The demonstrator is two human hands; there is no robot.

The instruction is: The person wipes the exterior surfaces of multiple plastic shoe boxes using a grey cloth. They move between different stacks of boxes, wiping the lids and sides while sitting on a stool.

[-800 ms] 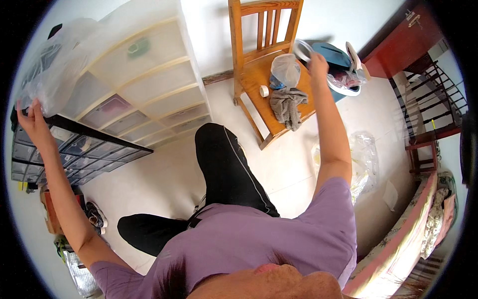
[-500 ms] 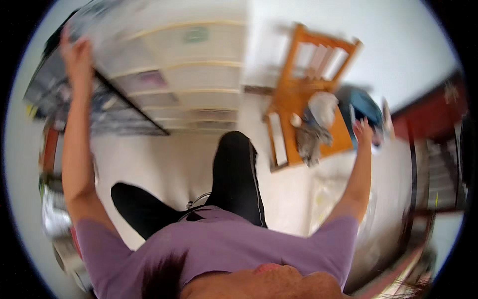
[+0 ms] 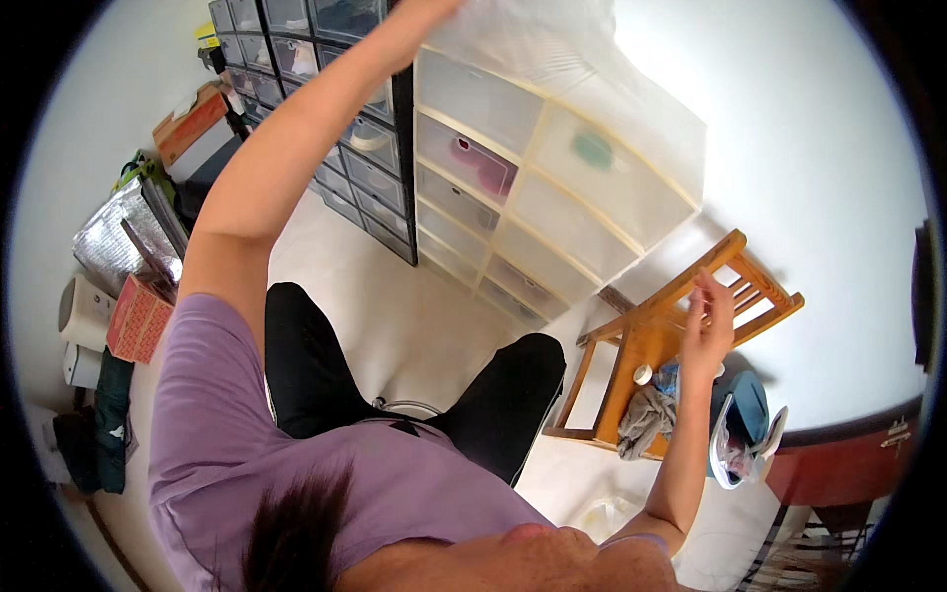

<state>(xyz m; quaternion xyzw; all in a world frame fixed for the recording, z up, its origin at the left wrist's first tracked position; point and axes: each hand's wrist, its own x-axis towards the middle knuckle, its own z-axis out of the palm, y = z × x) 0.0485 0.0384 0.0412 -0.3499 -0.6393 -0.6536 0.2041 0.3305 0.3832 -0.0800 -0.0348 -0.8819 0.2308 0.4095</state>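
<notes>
My left hand (image 3: 426, 14) is raised to the top edge, beside a clear plastic sheet or bag (image 3: 538, 35) on the pale drawer unit (image 3: 592, 207). Its fingers are mostly cut off by the edge, so whether they grip the plastic is hidden. My right hand (image 3: 708, 326) hangs in the air in front of the wooden chair (image 3: 631, 365), fingers loosely raised and nothing seen in them. Below it on the seat lie a crumpled grey cloth (image 3: 646, 419) and a small white round item (image 3: 642, 375).
A black-framed stack of clear boxes (image 3: 370, 178) adjoins the pale unit. Right of the chair stands a teal bin (image 3: 745, 409) with its lid up. A red patterned box (image 3: 138, 321), a silver insulated bag (image 3: 113, 237) and a white appliance (image 3: 84, 311) line the left wall.
The view has swung left, so the drawer units and chair sit further right. My left hand has moved from the black stack toward the plastic on the pale unit. My right hand has risen.
</notes>
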